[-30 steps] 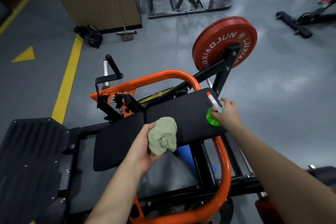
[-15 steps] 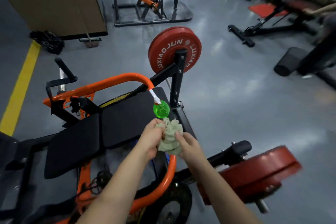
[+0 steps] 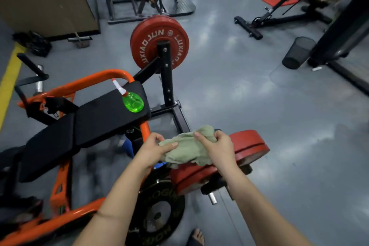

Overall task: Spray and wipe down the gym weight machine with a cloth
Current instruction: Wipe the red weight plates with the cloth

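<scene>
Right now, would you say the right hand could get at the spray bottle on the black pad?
Probably yes, once it lets go: the right hand and left hand both grip the cloth, and nothing covers the spray bottle on the pad.

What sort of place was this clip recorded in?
Almost certainly a gym: a round red weight plate sits on the orange-framed machine with black pads, and a black-framed bench stands farther across the grey floor.

Nearer red plate [image 3: 249,146]: upper left hidden behind cloth [image 3: 187,147]. Orange frame [image 3: 60,185], left of plate: blurred, cut by bottom edge.
</scene>
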A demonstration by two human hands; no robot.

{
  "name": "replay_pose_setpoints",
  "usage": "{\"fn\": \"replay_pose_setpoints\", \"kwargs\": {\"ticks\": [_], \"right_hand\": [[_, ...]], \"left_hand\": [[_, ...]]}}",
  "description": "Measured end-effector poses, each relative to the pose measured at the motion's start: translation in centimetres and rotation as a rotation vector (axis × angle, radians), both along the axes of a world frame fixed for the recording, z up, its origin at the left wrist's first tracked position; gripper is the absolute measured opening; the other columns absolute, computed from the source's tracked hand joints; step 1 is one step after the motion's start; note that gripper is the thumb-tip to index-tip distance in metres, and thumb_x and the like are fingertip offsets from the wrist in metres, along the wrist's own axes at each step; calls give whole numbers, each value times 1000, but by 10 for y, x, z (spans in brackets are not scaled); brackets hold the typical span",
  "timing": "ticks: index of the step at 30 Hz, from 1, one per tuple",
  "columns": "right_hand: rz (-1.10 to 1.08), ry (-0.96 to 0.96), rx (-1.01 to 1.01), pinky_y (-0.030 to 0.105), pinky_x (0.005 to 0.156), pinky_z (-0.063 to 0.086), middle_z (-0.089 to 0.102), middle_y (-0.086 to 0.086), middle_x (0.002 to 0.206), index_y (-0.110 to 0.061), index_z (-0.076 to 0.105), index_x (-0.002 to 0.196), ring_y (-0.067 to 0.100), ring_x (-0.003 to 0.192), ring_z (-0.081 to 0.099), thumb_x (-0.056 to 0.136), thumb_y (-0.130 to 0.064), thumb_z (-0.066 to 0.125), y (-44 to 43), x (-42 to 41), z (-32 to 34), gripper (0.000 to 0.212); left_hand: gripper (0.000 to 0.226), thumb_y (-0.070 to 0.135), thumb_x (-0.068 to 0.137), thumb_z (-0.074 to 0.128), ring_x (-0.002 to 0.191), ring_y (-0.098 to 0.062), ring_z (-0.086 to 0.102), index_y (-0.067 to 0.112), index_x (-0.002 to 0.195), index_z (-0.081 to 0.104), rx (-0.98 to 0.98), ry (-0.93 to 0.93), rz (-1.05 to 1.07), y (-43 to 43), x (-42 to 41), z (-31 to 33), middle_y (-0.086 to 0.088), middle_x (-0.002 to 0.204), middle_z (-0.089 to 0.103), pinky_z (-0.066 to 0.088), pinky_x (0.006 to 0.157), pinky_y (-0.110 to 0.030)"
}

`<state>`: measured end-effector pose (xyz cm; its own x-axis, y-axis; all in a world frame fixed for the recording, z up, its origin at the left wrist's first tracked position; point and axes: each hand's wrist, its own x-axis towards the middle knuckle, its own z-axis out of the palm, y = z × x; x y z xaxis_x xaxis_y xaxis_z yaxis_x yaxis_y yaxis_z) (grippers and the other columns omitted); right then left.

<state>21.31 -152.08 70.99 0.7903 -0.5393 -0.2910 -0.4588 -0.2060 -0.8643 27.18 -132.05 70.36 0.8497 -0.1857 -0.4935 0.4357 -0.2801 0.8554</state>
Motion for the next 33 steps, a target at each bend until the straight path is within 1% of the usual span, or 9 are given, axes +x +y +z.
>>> {"fn": "replay_pose_setpoints", "kwargs": {"ticks": [4,7,11,14,21,24,27,30,33], "right_hand": [[100,20,-185,30,61,39,59,-6,75,-14,53,87,15,72,57,74,-54,84,-7,-18,0,53],[179,1,-273,34,68,42,59,-8,85,-20,49,97,17,81,59,79,-51,82,-2,-25,-2,48],[257,-109,-364,30,75,42,56,-10,102,-25,47,102,12,93,54,89,-41,75,18,-34,-13,34],[285,-221,-473,31,81,45,52,-7,105,-20,56,109,16,97,55,93,-27,70,37,-38,-29,22],[515,-96,-1016,47,89,45,62,13,115,-9,70,107,37,106,55,71,-12,77,62,-20,-73,37],[789,49,-1174,55,119,22,60,22,136,1,66,125,43,133,49,84,-27,70,79,-31,-113,49],[1068,183,-1303,57,124,-8,36,27,157,1,43,148,43,150,25,101,-35,46,98,-39,-134,59],[1188,235,-1389,59,123,-9,22,23,164,-3,30,154,41,154,9,104,-29,37,112,-35,-133,57],[1118,252,-1337,56,123,-14,27,22,163,-2,35,151,40,155,11,102,-22,41,109,-33,-124,54]], "left_hand": [[43,40,73,90,80,-23,68,15,95,63,76,-16,-47,4,-21,-6,-9,90,72,54,70,-39],[49,59,59,88,72,-22,65,20,79,67,145,-17,-55,10,-32,-27,-6,77,71,52,70,-41],[35,39,83,84,63,-14,48,16,77,58,207,-39,-39,11,-48,-40,2,66,52,37,60,-31],[38,45,84,81,63,-15,51,16,78,56,214,-10,-14,23,-56,-63,2,68,55,38,59,-30],[57,70,78,70,113,-11,61,48,128,59,172,-6,20,56,-65,-86,13,126,61,56,95,-42],[38,49,92,68,112,-12,64,38,128,65,211,14,-19,71,-66,-87,6,123,68,50,101,-34],[29,33,98,66,102,-8,67,29,128,66,238,36,-64,82,-66,-91,2,116,71,48,94,-25],[23,31,100,63,89,-1,63,29,123,67,284,41,-96,93,-62,-91,11,100,69,46,83,-22],[22,31,100,62,87,-12,66,28,121,68,305,45,-94,98,-57,-90,9,98,69,51,89,-31]]}}
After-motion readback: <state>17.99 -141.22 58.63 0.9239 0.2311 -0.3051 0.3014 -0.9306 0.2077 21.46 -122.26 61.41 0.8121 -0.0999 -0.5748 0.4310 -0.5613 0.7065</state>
